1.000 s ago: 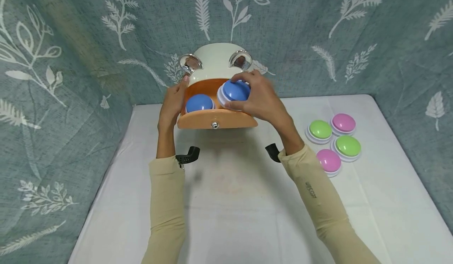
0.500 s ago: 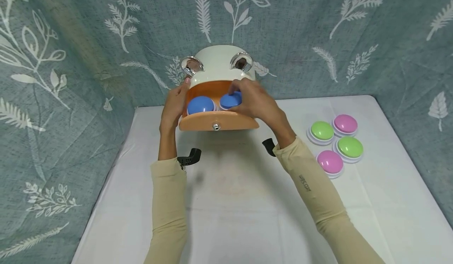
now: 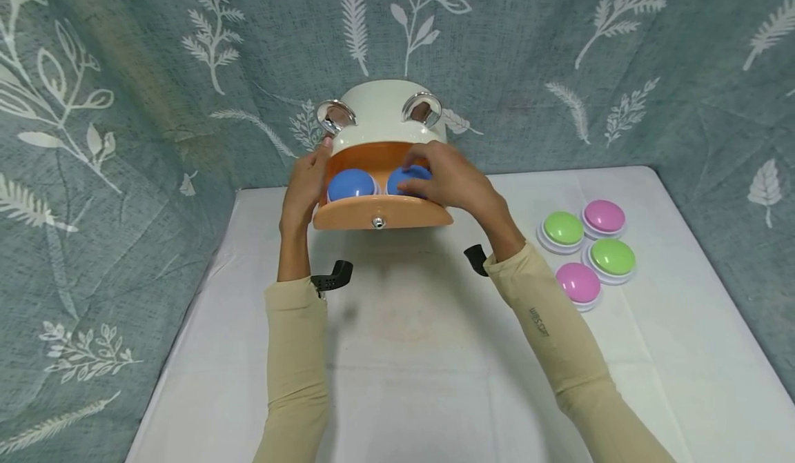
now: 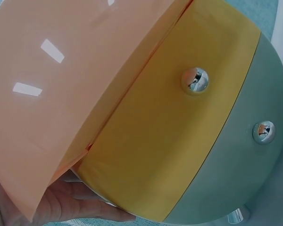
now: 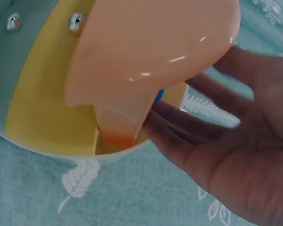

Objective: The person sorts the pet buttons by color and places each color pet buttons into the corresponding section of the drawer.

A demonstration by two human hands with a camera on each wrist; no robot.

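A round-fronted small drawer cabinet [image 3: 379,107] with a white top stands at the table's back, its orange top drawer [image 3: 381,213] pulled out. Inside lie two blue-domed, white-based push buttons: the left one [image 3: 350,184] and the right one [image 3: 415,172]. My right hand [image 3: 453,180] reaches over the drawer front, thumb and fingers curved about the right button's dome. In the right wrist view the drawer hides most of that button. My left hand [image 3: 304,183] presses the cabinet's left side, its fingers lying fairly straight along the wall [image 4: 89,207].
To the right lie pink buttons [image 3: 604,216] and green buttons [image 3: 612,256] on the white tabletop [image 3: 404,380]. Below the open drawer are a yellow drawer [image 4: 151,127] and a green drawer [image 4: 236,150], both pushed in. A patterned curtain [image 3: 509,70] hangs behind.
My right hand has lowered the second blue button into the drawer's right side, beside the first, and has since shifted slightly right with it. The left hand stays at the cabinet's side.
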